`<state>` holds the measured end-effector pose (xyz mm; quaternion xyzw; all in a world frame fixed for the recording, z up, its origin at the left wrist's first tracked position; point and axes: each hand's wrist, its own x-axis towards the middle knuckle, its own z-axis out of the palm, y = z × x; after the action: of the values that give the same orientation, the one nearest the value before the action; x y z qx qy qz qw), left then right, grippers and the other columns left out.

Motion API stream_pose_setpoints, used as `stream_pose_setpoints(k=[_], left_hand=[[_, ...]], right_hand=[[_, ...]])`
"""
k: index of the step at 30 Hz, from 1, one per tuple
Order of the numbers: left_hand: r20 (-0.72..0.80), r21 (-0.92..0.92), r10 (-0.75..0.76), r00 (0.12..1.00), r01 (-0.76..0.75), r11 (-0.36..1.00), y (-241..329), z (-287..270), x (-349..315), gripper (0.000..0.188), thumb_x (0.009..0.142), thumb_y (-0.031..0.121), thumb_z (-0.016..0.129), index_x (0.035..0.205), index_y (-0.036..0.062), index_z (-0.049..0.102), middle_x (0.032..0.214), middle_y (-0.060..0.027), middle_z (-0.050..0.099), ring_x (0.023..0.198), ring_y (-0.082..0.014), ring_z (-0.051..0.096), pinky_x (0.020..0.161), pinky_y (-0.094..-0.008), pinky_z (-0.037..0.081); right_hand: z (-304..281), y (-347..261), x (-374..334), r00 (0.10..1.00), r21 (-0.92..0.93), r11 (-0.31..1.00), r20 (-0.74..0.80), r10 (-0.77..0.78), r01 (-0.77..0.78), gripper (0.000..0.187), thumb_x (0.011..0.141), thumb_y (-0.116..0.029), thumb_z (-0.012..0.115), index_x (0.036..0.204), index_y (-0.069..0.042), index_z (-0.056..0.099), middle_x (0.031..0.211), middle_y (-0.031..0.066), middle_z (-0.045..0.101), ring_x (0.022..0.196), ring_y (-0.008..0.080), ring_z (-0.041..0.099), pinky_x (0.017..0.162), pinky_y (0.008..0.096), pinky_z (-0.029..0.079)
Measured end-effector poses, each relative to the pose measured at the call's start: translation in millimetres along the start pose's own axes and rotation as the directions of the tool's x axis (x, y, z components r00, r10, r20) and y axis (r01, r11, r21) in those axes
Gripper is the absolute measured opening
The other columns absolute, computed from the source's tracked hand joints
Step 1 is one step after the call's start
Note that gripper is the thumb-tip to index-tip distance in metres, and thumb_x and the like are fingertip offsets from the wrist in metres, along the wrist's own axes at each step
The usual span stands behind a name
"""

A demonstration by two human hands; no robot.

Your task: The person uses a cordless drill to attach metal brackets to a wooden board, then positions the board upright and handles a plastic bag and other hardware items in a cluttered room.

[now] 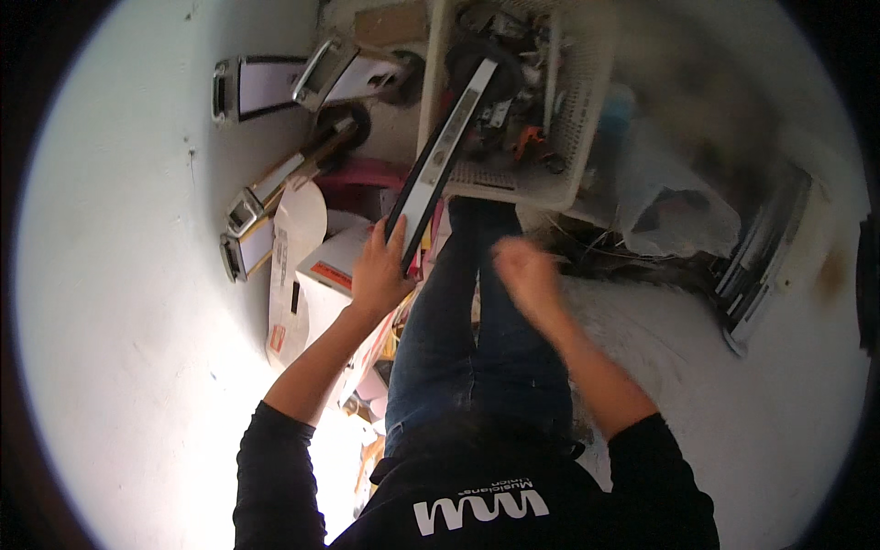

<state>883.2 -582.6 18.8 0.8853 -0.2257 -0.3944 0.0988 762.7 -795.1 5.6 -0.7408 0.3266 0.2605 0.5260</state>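
Note:
My left hand (380,273) is closed round the lower end of a long, narrow white bar with black edges (446,142). A slotted metal-looking strip runs along the bar's middle. The bar slants up and away to the right, its far end over a pale plastic basket (511,191). Metal parts, dark pieces and a small orange item (529,143) lie jumbled in the basket. To the right of the bar, my right hand (529,272) hovers above my leg, apart from the bar. Motion blurs its curled fingers, and I cannot tell whether they hold anything.
Several flat pieces with metal handles (323,75) lean by the left wall. White cardboard boxes (307,284) stand below them. Right of the basket lie a clear plastic bag (683,220) and long metal strips (756,261). Loose clutter lies round my legs.

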Motion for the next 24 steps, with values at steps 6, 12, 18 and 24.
stream_pose_setpoints(k=[6, 12, 18, 24], left_hand=[[0.123, 0.083, -0.145, 0.982, 0.135, 0.987, 21.9, 10.7, 4.9, 0.087, 0.064, 0.011, 0.068, 0.137, 0.0119, 0.022, 0.136, -0.0208, 0.025, 0.116, -0.0372, 0.04, 0.087, -0.0424, 0.045], [0.181, 0.092, -0.213, 0.96, 0.199, 0.976, 24.3, 7.4, 12.7, 0.083, 0.066, 0.015, 0.069, 0.136, 0.0129, 0.026, 0.137, -0.0204, 0.025, 0.121, -0.0365, 0.036, 0.091, -0.0442, 0.042], [0.176, 0.108, -0.199, 0.964, 0.182, 0.977, 18.4, 15.2, 16.5, 0.096, 0.057, 0.013, 0.072, 0.137, 0.0158, 0.019, 0.135, -0.0215, 0.025, 0.111, -0.0396, 0.045, 0.082, -0.0472, 0.048], [0.153, 0.026, -0.216, 0.964, 0.215, 0.976, 16.9, 18.4, 13.3, 0.089, 0.058, 0.011, 0.07, 0.136, 0.0128, 0.027, 0.136, -0.0218, 0.026, 0.118, -0.0386, 0.039, 0.087, -0.0448, 0.045]], right_hand=[[-61.0, 83.5, 192.7, 0.995, -0.721, 0.692, -0.091, -0.04, -0.038, 0.059, 0.079, -0.019, 0.061, 0.131, -0.007, 0.037, 0.126, 0.0181, 0.043, 0.115, 0.0356, 0.041, 0.093, 0.0445, 0.038], [-36.8, 126.6, 284.2, 0.95, -0.913, 0.394, 0.024, 0.31, -0.105, 0.071, 0.08, -0.027, 0.061, 0.138, -0.006, 0.026, 0.127, 0.0222, 0.041, 0.115, 0.0337, 0.042, 0.09, 0.0419, 0.04], [-1.9, 177.3, 315.5, 0.932, -0.919, 0.296, -0.158, 0.327, -0.26, 0.077, 0.079, -0.029, 0.062, 0.14, -0.007, 0.02, 0.112, 0.0199, 0.052, 0.099, 0.031, 0.053, 0.077, 0.0358, 0.046], [-23.9, 152.7, 310.6, 0.955, -0.9, 0.412, -0.014, 0.297, -0.141, 0.089, 0.073, -0.026, 0.07, 0.141, -0.007, 0.014, 0.105, 0.0183, 0.056, 0.088, 0.0311, 0.058, 0.07, 0.0364, 0.05]])
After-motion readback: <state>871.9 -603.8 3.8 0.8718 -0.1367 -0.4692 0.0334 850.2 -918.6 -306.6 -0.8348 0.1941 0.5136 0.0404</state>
